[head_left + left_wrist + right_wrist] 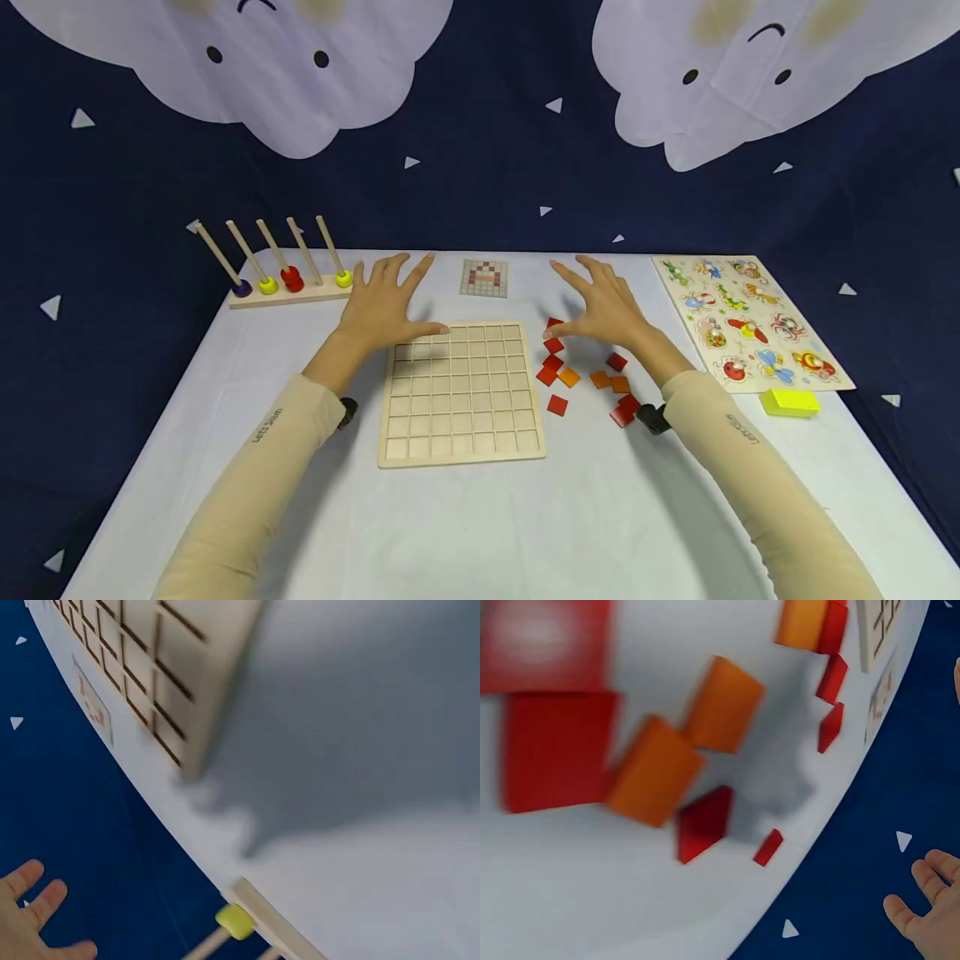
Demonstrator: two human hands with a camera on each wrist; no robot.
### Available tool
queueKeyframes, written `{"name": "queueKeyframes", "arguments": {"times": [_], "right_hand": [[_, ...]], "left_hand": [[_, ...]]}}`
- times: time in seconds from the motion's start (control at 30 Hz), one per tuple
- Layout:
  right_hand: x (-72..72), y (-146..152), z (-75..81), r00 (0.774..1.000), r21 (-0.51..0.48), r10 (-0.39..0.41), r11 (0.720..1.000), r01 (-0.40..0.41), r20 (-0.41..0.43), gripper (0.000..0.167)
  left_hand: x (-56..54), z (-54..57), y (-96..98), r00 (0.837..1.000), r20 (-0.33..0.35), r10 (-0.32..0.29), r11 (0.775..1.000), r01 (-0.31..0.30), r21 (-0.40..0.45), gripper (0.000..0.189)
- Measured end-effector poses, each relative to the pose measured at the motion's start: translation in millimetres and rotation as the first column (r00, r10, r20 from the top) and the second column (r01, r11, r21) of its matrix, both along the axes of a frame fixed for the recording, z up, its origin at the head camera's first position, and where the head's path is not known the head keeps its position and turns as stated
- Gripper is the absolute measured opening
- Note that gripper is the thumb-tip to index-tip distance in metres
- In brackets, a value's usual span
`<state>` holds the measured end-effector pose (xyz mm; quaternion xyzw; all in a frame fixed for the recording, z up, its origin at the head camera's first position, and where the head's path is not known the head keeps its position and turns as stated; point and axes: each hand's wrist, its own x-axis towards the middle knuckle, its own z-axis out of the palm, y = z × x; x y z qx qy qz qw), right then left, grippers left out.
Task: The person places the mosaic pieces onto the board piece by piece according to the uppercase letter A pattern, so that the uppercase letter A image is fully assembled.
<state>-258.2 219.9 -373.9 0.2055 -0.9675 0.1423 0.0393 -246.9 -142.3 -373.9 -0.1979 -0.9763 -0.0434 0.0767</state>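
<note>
A square wooden grid board [462, 450] lies at the middle of the white table. My left hand [384, 304], fingers spread and holding nothing, is over the board's far left corner, its thumb overlapping the grid in the head view. To the right, my right hand [603, 304] is also spread and holds nothing, above scattered red tiles [557, 405] and orange tiles [569, 377]. The right wrist view shows these orange tiles [724, 705] and red tiles [561, 754] up close. A small pattern card [483, 278] with a red design lies beyond the board, between the hands.
A wooden peg stand [292, 293] with coloured beads is at the back left. On the right lies an insect picture board [752, 323], with a yellow block [790, 403] at its near edge. A dark blue cloth [495, 183] with clouds hangs behind the table.
</note>
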Motion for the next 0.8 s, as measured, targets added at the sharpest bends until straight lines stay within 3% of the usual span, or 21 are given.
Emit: {"name": "queueKeyframes", "arguments": {"times": [0.23,0.37,0.6,0.8], "right_hand": [[22.1,17.0,-18.8,0.998,0.007,0.063,0.998,-0.063,0.008,0.106],[35.7,22.8,-25.3,0.996,0.0,0.086,0.996,-0.086,0.029,0.102],[62.1,25.8,-32.1,0.99,-0.036,0.108,0.994,-0.105,0.094,0.094],[78.9,22.3,-42.0,0.985,-0.059,0.137,0.99,-0.131,0.109,0.08]], "left_hand": [[20.5,-10.5,-33.5,0.992,0.029,-0.121,0.988,0.117,0.098,0.105],[32.3,-15.9,-43.7,0.988,0.072,-0.133,0.984,0.123,0.131,0.105],[50.6,-24.2,-48.8,0.982,0.095,-0.161,0.982,0.149,0.116,0.104],[60.9,-32.7,-54.5,0.977,0.171,-0.13,0.983,0.104,0.149,0.104]]}}
